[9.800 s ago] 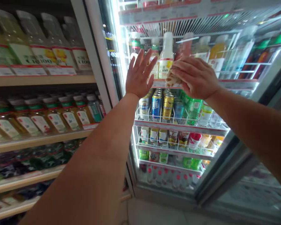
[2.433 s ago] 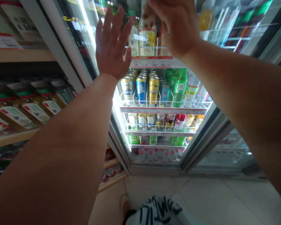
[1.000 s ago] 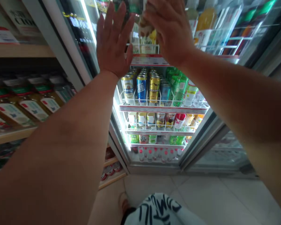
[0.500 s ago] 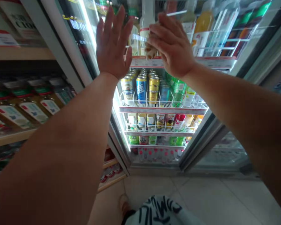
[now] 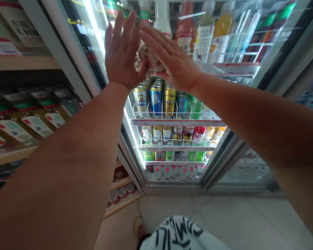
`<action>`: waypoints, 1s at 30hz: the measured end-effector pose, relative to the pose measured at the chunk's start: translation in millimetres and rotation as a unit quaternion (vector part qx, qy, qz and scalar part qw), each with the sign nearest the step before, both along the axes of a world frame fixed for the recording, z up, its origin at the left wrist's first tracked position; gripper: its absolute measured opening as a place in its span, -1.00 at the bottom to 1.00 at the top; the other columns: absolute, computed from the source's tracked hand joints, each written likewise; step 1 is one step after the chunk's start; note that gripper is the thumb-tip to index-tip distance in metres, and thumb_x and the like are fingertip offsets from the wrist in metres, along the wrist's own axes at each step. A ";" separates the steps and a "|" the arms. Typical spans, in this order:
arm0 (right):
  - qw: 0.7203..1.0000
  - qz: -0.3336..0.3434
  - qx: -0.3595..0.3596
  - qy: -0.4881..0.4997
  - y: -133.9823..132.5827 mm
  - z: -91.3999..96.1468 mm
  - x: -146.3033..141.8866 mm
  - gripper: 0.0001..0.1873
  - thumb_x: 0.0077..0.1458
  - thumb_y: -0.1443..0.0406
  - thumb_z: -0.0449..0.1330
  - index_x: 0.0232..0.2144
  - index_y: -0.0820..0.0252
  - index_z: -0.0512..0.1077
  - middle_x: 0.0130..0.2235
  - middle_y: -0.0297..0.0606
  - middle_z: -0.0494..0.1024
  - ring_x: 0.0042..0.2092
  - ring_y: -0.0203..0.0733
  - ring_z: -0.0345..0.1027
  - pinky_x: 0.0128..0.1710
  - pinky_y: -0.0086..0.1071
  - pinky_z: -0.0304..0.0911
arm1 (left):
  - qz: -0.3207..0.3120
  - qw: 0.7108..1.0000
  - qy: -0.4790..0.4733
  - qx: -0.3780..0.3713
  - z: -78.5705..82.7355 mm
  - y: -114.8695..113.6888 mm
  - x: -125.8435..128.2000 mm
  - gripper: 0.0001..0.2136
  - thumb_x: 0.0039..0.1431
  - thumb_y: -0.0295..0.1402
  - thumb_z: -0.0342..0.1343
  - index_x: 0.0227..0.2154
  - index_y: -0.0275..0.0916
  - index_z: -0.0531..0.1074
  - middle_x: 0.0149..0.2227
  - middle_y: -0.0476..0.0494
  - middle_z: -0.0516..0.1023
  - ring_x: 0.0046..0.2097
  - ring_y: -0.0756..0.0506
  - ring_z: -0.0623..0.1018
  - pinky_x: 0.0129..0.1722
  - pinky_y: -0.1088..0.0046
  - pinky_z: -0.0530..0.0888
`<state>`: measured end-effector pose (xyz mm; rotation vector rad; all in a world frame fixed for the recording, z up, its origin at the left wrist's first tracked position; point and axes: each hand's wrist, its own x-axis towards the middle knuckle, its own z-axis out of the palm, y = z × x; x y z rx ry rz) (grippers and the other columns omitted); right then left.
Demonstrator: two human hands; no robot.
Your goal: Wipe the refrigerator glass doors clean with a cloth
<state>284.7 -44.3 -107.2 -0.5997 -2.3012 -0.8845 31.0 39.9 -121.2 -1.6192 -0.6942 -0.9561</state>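
A crumpled whitish cloth [image 5: 153, 61] with brownish patches lies under my right hand [image 5: 173, 57], whose fingers are stretched over it and press it toward the glass front of a lit drinks fridge [image 5: 146, 186]. Just to the left, my left hand [image 5: 122, 55] is raised with its palm to the glass and its fingers apart. The cloth reaches up to the left thumb; whether they touch I cannot tell. Behind the two hands stand bottles, among them a red-drink bottle [image 5: 185, 27] and an orange-drink bottle [image 5: 223, 29].
Lower fridge shelves hold rows of cans, such as a blue can [image 5: 156, 99] and a gold can [image 5: 169, 100]. On the left, a wooden shelf [image 5: 13, 156] carries amber bottles [image 5: 33, 121]. A grey door frame [image 5: 224, 156] runs along the right. Pale floor tiles [image 5: 224, 215] lie below.
My right hand has slid left with the cloth, right up to my left hand. The red-drink bottle is now uncovered. My left hand has barely moved.
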 end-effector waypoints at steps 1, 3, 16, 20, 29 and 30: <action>1.000 -0.018 -0.002 -0.017 0.8 2.9 12.7 -0.19 0.33 0.01 -0.20 0.53 0.10 -0.10 0.49 -0.81 -0.33 0.55 -0.30 -0.31 0.58 -0.36 -0.33 | 0.002 1.000 0.005 0.009 0.1 -1.7 0.6 -0.22 0.44 0.15 -0.30 0.51 -0.27 -0.06 0.54 -0.08 -0.11 0.53 -0.16 -0.20 0.50 0.21 -0.29; 0.998 -0.045 0.000 -0.039 5.3 5.5 41.5 -0.15 0.30 -0.03 -0.11 0.54 0.03 -0.15 0.49 -0.78 -0.33 0.56 -0.17 -0.33 0.60 -0.14 -0.40 | 0.006 0.999 0.017 0.028 0.4 -3.8 1.8 -0.30 0.47 0.07 -0.27 0.50 -0.26 -0.01 0.54 -0.07 -0.11 0.53 -0.10 -0.22 0.49 0.26 -0.29; 0.994 -0.104 -0.010 0.004 32.5 -19.0 96.5 -0.12 0.13 0.08 -0.11 0.51 -0.30 -0.07 0.39 -0.87 0.18 0.55 -0.34 -0.48 0.58 -0.04 -0.55 | -0.077 0.992 0.040 0.090 -1.6 -12.4 4.1 -0.44 0.55 -0.10 -0.27 0.49 -0.15 0.00 0.56 0.15 -0.39 0.53 -0.13 -0.13 0.49 0.11 0.05; 0.996 -0.091 -0.017 0.015 32.7 -18.7 96.8 -0.13 0.12 0.12 -0.07 0.48 -0.38 -0.04 0.38 -0.90 0.19 0.56 -0.25 -0.40 0.58 -0.02 -0.52 | -0.061 0.993 0.095 -0.013 0.5 -21.4 3.8 -0.55 0.53 -0.09 0.02 0.37 -0.06 0.28 0.55 0.09 -0.19 0.54 -0.17 -0.11 0.48 -0.02 0.06; 0.998 -0.058 0.026 -0.016 23.4 -20.7 99.4 -0.34 0.42 0.18 -0.15 0.50 0.00 -0.04 0.53 -0.46 -0.11 0.56 -0.14 -0.35 0.54 0.25 -0.32 | 0.010 0.973 0.073 -0.221 -38.2 -60.7 38.1 -0.32 0.39 -0.08 0.02 0.46 -0.29 0.13 0.49 -0.21 0.09 0.40 -0.41 0.23 0.36 -0.21 0.18; 0.998 -0.059 0.022 -0.016 23.7 -20.5 99.2 -0.35 0.42 0.18 -0.15 0.50 0.00 -0.04 0.53 -0.46 -0.12 0.56 -0.15 -0.36 0.55 0.23 -0.34 | 0.012 0.970 0.058 -0.236 -43.6 -65.6 43.0 -0.30 0.39 -0.04 0.03 0.46 -0.29 0.14 0.50 -0.22 0.08 0.39 -0.44 0.25 0.36 -0.23 0.17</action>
